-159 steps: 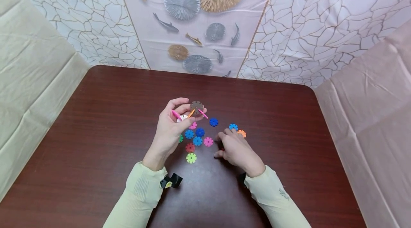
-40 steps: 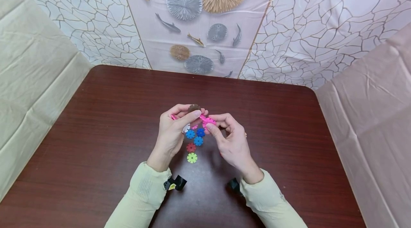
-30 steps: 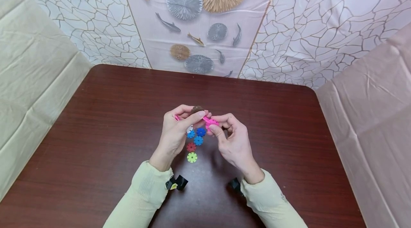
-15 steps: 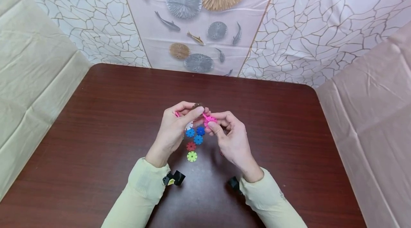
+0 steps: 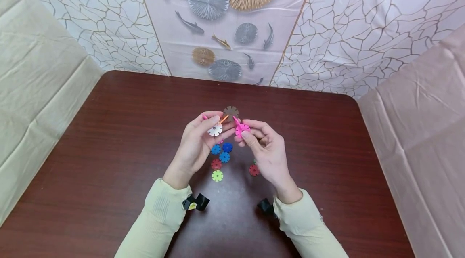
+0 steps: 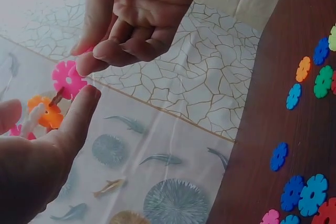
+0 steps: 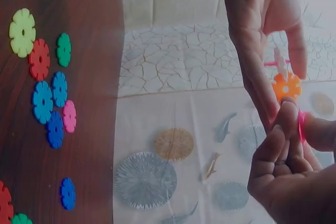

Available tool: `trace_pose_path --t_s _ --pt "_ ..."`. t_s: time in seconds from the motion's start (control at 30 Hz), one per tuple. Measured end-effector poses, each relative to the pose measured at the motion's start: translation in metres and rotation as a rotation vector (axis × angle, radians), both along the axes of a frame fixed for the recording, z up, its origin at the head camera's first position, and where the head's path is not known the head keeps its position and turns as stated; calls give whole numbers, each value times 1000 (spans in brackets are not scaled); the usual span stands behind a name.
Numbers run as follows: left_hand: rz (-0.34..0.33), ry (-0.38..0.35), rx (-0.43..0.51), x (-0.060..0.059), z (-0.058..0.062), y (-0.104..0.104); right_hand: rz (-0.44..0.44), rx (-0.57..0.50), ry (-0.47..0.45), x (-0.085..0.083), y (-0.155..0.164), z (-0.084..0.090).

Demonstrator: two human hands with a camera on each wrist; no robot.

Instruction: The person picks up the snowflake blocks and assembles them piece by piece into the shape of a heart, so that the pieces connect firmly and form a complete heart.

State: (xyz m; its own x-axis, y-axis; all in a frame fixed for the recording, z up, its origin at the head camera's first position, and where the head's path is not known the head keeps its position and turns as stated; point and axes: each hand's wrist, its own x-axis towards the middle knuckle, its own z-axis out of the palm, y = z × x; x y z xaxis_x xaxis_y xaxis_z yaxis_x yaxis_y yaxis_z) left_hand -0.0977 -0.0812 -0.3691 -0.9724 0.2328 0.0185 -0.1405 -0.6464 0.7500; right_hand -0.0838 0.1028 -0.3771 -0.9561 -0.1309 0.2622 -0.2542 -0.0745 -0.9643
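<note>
Toy wheels [image 5: 223, 122] sit up above the desk [image 5: 109, 137], between both hands.
Left hand [image 5: 196, 145] holds the joined bunch; right hand [image 5: 263, 151] pinches the pink wheel [image 5: 241, 129]. Both hands have lifted a little higher.

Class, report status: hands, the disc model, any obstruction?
Left hand grips disc model. Right hand pinches pink disc beside it. Loose discs below; nothing blocking.
</note>
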Motion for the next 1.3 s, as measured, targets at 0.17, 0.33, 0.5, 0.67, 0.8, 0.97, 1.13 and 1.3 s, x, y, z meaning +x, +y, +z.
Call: trace_pose_path --t_s 0.17,0.33,0.5,0.67,0.8,0.97,1.13,1.3 --pt "5 7 17 1 0 1 70 65 29 2 7 4" --pt "0 19 64 1 0 2 68 20 72 0 9 3" --pt "-37 57 127 2 0 4 -16 14 134 -3 9 0" --pt "-95 118 188 3 -1 7 -27 -27 123 -2 6 0" --pt "-160 126 233 4 -1 10 -15 -88 109 -1 3 0" --pt "-168 115 233 5 -1 12 -42 -67 109 -1 3 2" --pt "-130 119 228 3 -1 9 -76 163 77 -3 18 0" --pt "-128 135 278 2 0 5 39 814 -75 -7 39 -16"
